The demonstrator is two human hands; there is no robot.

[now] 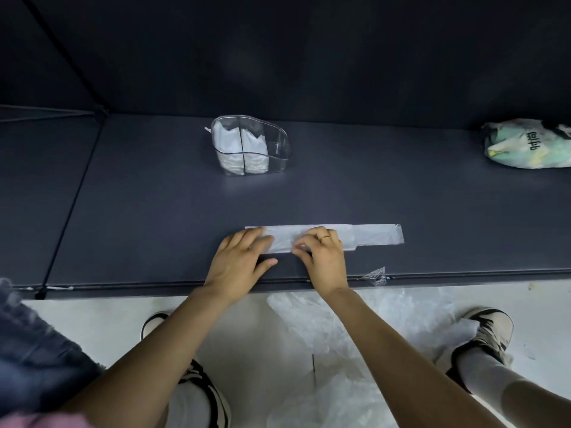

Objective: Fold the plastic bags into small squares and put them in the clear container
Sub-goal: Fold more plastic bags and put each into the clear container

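- Fingers of the left hand (239, 257) lie fairly straight, pressing the left end of the bag (370, 234) flat, thumb out on the table (139, 196).
- Right hand (321, 251) is curled, thumb and fingertips pinching the near edge of the bag around its middle; a ring (325, 238) shows on one finger.
- Bag lies near the front edge of the table, folded into a long, narrow strip running left to right, pale grey and translucent, with a thinner tail at its right end.
- Handling, as a guess: very light, soft and slick film, likely to spring open, so pin one end flat and take the other by its edge.
- Container (279, 146) stands farther back, well apart from the hands; its left compartments hold white folded bags, its right part looks empty.
- More loose plastic (324, 319) lies on the floor between the shoes, and a printed green-and-white bag (525, 143) sits at far right.
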